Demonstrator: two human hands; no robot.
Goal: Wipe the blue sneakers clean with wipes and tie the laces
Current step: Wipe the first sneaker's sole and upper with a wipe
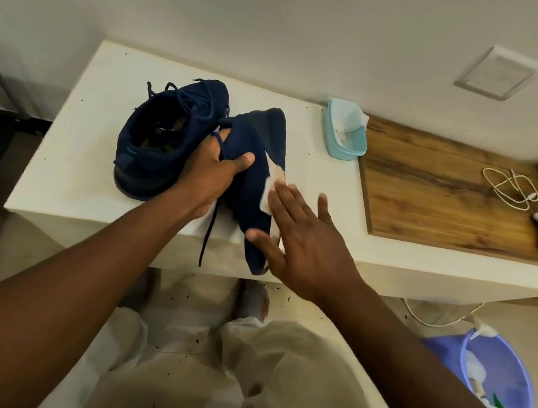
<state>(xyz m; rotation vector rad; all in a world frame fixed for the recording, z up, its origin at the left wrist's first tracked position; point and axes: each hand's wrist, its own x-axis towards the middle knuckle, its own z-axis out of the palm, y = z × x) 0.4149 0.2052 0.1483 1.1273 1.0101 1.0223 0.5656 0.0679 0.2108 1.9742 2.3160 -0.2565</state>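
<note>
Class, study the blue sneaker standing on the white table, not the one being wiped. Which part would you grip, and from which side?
Grip the heel collar of the standing sneaker, thumb inside its open mouth, probably coming from the near left. The heel faces the person and the mouth gapes upward; the left hand and held sneaker crowd its right side.

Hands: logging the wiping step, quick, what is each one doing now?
Left hand: grips the blue sneaker.
Right hand: open, flat fingers pressing a wipe on that sneaker.
</note>
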